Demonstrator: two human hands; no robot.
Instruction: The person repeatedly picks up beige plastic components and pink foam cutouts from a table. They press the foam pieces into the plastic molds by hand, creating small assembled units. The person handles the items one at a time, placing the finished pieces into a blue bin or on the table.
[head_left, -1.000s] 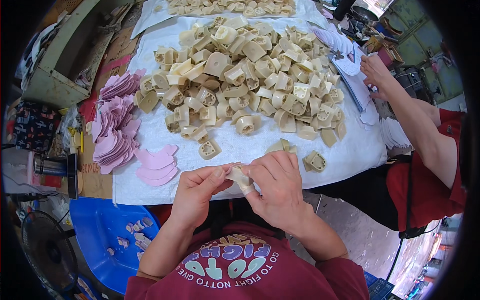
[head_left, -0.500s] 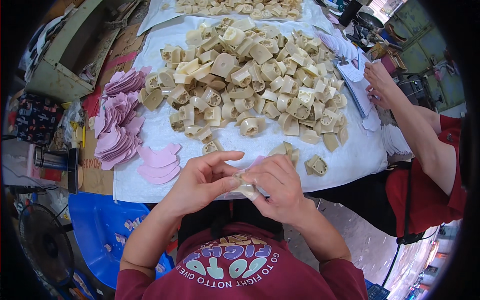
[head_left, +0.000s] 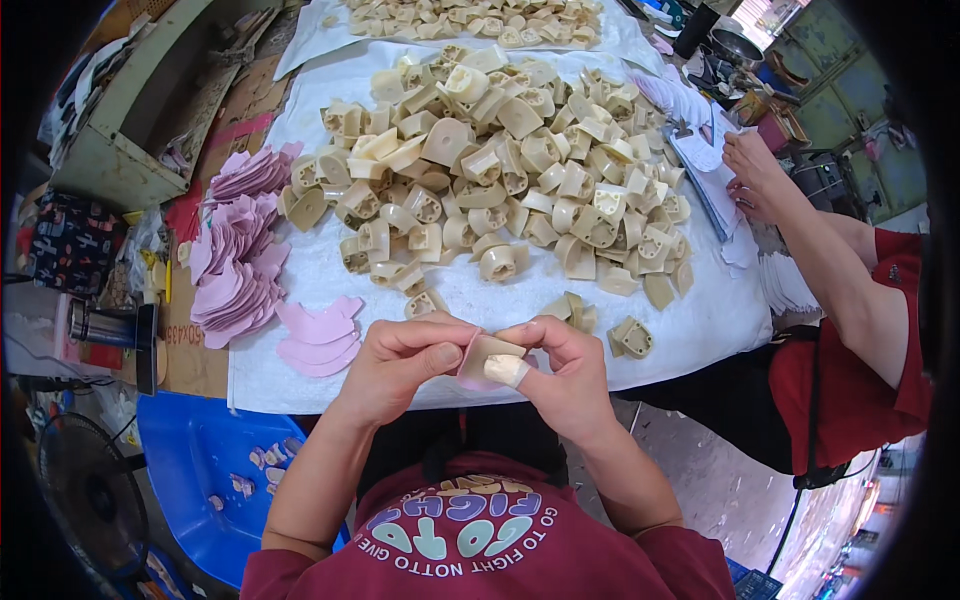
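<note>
Both my hands hold a beige shoe heel (head_left: 484, 352) with a pink cover piece around it, just over the near edge of the table. My left hand (head_left: 405, 360) pinches its left side between thumb and fingers. My right hand (head_left: 562, 368) grips its right side, the thumb, with a cream wrapping on its tip, pressed on the near face. Beyond my hands lies a big heap of loose beige heels (head_left: 470, 160). A few pink cover pieces (head_left: 318, 345) are fanned out left of my left hand, beside taller stacks of pink pieces (head_left: 235, 290).
At the right, a person in a red shirt (head_left: 900, 330) rests a hand (head_left: 755, 170) by a clipboard (head_left: 700, 165). A blue plastic tub-like thing (head_left: 180, 450) holding small pink-and-beige pieces stands lower left, beside a black fan (head_left: 92, 490). A metal box (head_left: 130, 130) stands far left.
The heel has been turned, so its pink cover and near face now show between my hands. My left fingers have drawn in to a pinch, and my right thumb now lies across the heel.
</note>
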